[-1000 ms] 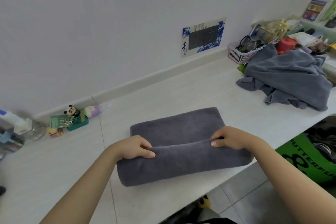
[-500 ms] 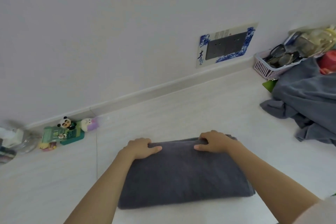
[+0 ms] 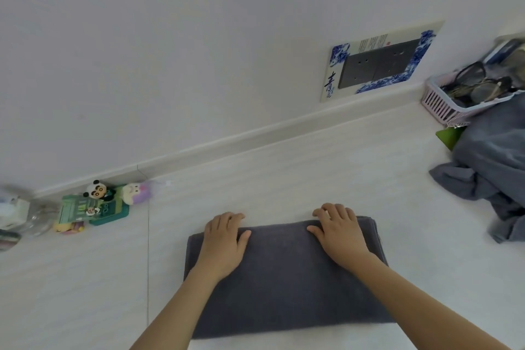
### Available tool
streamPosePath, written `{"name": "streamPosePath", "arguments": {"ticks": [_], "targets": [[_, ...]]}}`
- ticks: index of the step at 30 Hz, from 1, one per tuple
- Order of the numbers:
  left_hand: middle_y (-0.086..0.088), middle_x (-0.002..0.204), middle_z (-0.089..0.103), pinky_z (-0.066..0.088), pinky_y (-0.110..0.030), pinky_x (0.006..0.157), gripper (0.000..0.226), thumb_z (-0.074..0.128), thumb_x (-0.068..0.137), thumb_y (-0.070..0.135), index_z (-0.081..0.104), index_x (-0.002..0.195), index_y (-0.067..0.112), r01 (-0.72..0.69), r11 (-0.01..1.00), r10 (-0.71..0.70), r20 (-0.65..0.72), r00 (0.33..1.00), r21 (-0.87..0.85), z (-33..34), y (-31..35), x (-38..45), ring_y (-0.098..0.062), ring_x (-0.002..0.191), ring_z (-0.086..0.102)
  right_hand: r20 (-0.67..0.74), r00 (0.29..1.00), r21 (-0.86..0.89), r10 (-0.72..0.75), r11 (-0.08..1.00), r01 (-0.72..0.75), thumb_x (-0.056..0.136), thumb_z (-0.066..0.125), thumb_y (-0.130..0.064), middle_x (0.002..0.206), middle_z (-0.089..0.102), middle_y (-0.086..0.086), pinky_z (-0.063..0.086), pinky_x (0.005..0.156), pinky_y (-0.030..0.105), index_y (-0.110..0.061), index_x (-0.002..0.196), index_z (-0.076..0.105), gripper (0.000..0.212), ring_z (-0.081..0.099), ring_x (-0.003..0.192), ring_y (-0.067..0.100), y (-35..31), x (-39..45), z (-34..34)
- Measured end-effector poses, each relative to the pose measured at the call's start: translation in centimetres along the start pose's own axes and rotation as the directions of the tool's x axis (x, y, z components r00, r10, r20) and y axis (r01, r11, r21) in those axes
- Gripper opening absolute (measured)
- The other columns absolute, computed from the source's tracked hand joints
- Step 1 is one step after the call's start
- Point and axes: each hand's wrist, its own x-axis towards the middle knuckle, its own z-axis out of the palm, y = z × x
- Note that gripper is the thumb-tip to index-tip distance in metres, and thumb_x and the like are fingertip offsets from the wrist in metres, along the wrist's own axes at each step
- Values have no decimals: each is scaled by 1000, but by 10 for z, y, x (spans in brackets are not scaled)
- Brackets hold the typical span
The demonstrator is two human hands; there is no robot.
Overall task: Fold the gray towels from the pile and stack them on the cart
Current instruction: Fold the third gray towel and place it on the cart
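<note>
Head view: left hand [image 3: 223,244] and right hand [image 3: 339,231] pressed flat on folded dark-gray terry towel [image 3: 284,278]; rumpled gray towel pile [image 3: 494,162] beyond right hand remains unfolded

This looks like a home. A pale tiled counter [image 3: 284,173] runs along a white wall carrying a dark socket plate framed in blue-and-white porcelain pattern [image 3: 377,64]. Small cartoon figurines [image 3: 98,192], a pink plastic basket of eyeglasses [image 3: 443,105] and crumpled gray towels [image 3: 494,162] sit on it.

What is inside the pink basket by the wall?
Several pairs of dark-framed glasses fill the pink basket. Its near side is covered by the gray towel pile, so the rest stays hidden.
</note>
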Motion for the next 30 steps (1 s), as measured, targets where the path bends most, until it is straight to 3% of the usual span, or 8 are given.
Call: {"name": "streamPosePath", "arguments": {"ticks": [3, 7, 11, 15, 19, 23, 26, 30], "targets": [[4, 134, 39, 18, -34, 110, 84, -1, 80, 75, 36, 138, 27, -29, 998, 28, 15, 999, 60, 10, -3, -6, -19, 125, 33, 31, 999, 42, -16, 999, 15, 89, -1, -65, 111, 61, 0, 39, 93, 38, -19, 112, 61, 80, 55, 102, 24, 6, -3, 7], [6, 112, 48, 28, -28, 96, 72, 6, 79, 72, 49, 110, 24, -25, 997, 25, 6, 1000, 70, 7, -7, 1, -16, 104, 40, 120, 992, -16, -45, 999, 48, 64, -33, -74, 111, 58, -1, 28, 97, 33, -20, 112, 54, 113, 48, 106, 21, 7, 6, -7], [3, 97, 50, 33, -27, 80, 44, 30, 96, 56, 53, 94, 18, -53, 997, 49, 77, 996, 52, -12, -6, 8, -16, 95, 44, 187, 978, -67, -94, 992, 108, 99, 15, -50, 117, 54, 1, 27, 98, 31, -16, 112, 56, 55, 45, 109, 21, 3, 14, -15], [0, 85, 56, 30, -32, 65, 39, 29, 100, 47, 49, 86, 16, -41, 997, 46, 76, 996, -58, -40, 2, 4, -20, 84, 53, 126, 991, 77, -45, 996, 35, 103, 26, -33, 117, 55, 2, 38, 89, 31, -17, 113, 60, 39, 54, 101, 24, 0, 18, -34], [7, 76, 46, 20, -32, 68, 31, 32, 101, 38, 47, 83, 18, -100, 995, 101, -181, 978, 15, -88, 14, -2, -17, 77, 44, -207, 978, 112, -35, 992, 59, 99, 30, -36, 90, 66, 3, 37, 75, 35, -12, 91, 65, 43, 60, 85, 29, -5, 22, -75], [9, 76, 47, 23, -28, 78, 34, 27, 95, 41, 49, 80, 19, -200, 979, 194, -460, 866, 36, -123, 14, -3, -13, 75, 37, -652, 743, 26, -154, 974, 224, 91, 43, -29, 60, 62, 1, 36, 65, 34, -12, 64, 63, 38, 57, 58, 26, -3, 23, -108], [7, 76, 48, 22, -30, 78, 33, 26, 91, 38, 48, 77, 18, -227, 970, 238, -557, 796, 91, -115, 11, -8, -17, 74, 39, -750, 628, -57, -206, 967, 249, 88, 49, -22, 60, 62, -1, 32, 68, 32, -13, 61, 63, 31, 56, 58, 24, -4, 12, -111], [5, 73, 55, 26, -34, 80, 29, 36, 90, 36, 51, 75, 18, -179, 971, 234, -490, 840, 156, -48, 10, -28, -22, 69, 54, -612, 759, -84, -222, 973, 217, 85, 43, -27, 56, 60, -3, 28, 67, 33, -17, 56, 61, 35, 53, 54, 24, 2, -15, -66]]}}
